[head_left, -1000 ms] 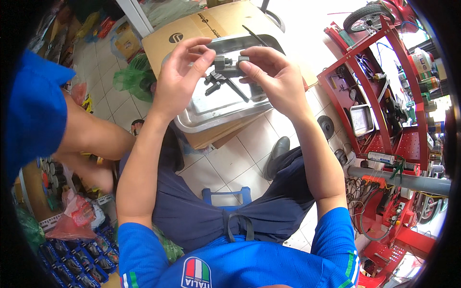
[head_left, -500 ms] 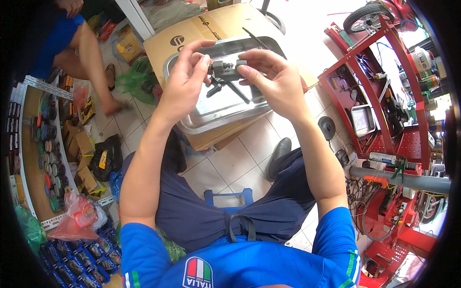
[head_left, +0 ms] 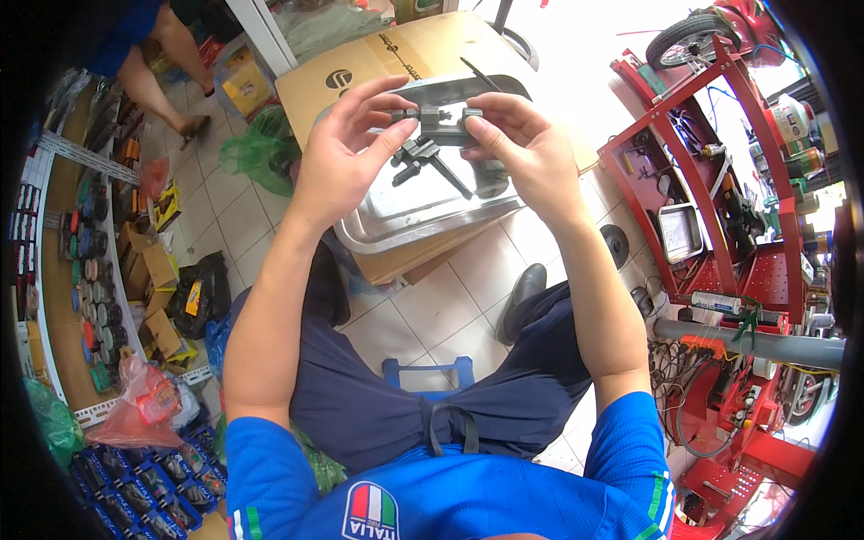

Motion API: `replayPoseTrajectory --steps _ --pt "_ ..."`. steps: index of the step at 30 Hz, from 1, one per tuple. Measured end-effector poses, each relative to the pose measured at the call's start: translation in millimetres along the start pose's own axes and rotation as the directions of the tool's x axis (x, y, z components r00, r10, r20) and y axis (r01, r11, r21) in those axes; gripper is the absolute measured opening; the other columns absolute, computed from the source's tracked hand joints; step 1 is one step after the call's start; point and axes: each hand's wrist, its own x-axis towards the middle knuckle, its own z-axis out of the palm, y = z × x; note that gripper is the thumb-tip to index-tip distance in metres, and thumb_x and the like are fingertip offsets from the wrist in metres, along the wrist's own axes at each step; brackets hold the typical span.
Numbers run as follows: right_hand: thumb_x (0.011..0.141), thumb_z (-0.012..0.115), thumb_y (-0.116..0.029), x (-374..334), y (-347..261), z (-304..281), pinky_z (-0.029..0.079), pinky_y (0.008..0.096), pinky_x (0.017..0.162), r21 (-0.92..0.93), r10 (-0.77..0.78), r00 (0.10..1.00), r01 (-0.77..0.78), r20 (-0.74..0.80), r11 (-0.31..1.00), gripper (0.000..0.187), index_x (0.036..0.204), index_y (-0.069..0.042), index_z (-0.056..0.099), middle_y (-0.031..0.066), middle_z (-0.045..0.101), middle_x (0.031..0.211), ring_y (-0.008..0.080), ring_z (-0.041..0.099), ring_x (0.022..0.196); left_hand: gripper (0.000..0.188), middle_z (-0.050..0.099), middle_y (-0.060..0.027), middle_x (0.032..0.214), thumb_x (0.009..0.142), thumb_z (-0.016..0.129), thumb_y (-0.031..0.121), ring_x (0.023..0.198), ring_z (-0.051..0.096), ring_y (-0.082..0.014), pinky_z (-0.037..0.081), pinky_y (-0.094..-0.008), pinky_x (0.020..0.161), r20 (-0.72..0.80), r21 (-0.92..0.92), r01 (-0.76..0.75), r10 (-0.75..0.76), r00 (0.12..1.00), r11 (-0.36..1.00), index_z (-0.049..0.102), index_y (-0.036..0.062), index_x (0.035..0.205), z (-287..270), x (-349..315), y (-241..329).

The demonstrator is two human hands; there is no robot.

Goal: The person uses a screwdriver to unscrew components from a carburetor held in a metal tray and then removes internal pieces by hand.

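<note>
Over a shallow metal tray, my left hand pinches a dark grey metal piece with a hex-shaped body between thumb and fingers. A narrow tip sticks out of this piece toward the right. Across a small gap, my right hand grips a short grey metal cap or nut by its thumb and fingertips. The two pieces are roughly in line and look apart. Below them in the tray lies a dark metal tool with bars. A thin black rod leans over the tray's far edge.
The tray rests on a cardboard box. Red metal shelving with tools and a small tray stands at the right. Shelves of goods line the left. Another person's legs are at the upper left, near a green plastic bag.
My right hand has moved slightly right with the small cap, and the gap to the hex-bodied piece looks a little wider. The other person's legs have shifted up and left.
</note>
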Motion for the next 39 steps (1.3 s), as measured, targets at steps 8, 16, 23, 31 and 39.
replayPoseTrajectory --steps 8,16,23,31,39 --pt "0.096 0.073 -0.011 -3 1 6 0.063 0.0296 0.082 -0.009 -0.011 0.999 0.011 0.031 1.0 0.033 0.123 0.006 0.064 0.0133 0.072 0.111 0.0159 0.07 0.099 0.038 0.057 0.0008 0.103 0.107 0.051 0.014 0.084 0.052 -0.0075 0.049 -0.0257 0.079 0.04 -0.097 0.075 -0.071 0.997 0.992 0.049 0.0082 0.145 2 -2 -9" --pt "0.096 0.073 -0.011 -4 4 8 0.062 0.0286 0.078 -0.051 -0.015 0.997 0.019 0.071 0.998 0.032 0.122 0.006 0.064 0.0138 0.072 0.11 0.0153 0.07 0.093 0.035 0.053 0.0016 0.095 0.108 0.049 0.017 0.072 0.048 -0.0068 0.048 -0.0232 0.074 0.023 -0.107 0.209 -0.208 0.978 0.972 0.054 0.0109 0.142 -2 -2 -6" --pt "0.096 0.072 -0.01 -3 2 6 0.063 0.0288 0.08 -0.002 0.003 1.0 -0.003 0.017 1.0 0.031 0.121 0.006 0.064 0.0133 0.072 0.109 0.0157 0.07 0.097 0.04 0.064 -0.003 0.105 0.101 0.064 0.014 0.093 0.062 -0.0098 0.051 -0.0244 0.077 -0.018 -0.053 0.012 -0.013 1.0 0.999 0.054 0.0076 0.139 -4 2 -5" --pt "0.096 0.072 -0.009 -3 -1 4 0.063 0.0288 0.08 0.022 0.006 1.0 -0.006 0.012 1.0 0.03 0.121 0.005 0.064 0.0125 0.072 0.111 0.0155 0.07 0.099 0.043 0.06 -0.0039 0.107 0.104 0.058 0.013 0.094 0.058 -0.0112 0.05 -0.0272 0.083 0.057 -0.137 0.035 -0.027 0.998 0.99 0.048 0.0053 0.145 -5 -2 -5" --pt "0.096 0.073 -0.009 -4 1 8 0.063 0.0283 0.078 0.002 0.001 0.998 -0.001 0.057 1.0 0.031 0.122 0.005 0.065 0.0124 0.072 0.11 0.0151 0.07 0.096 0.036 0.054 0.0018 0.092 0.108 0.052 0.019 0.076 0.05 -0.0058 0.047 -0.0233 0.073 0.038 -0.082 0.152 -0.149 0.988 0.985 0.051 0.0114 0.144 -3 -2 -2"
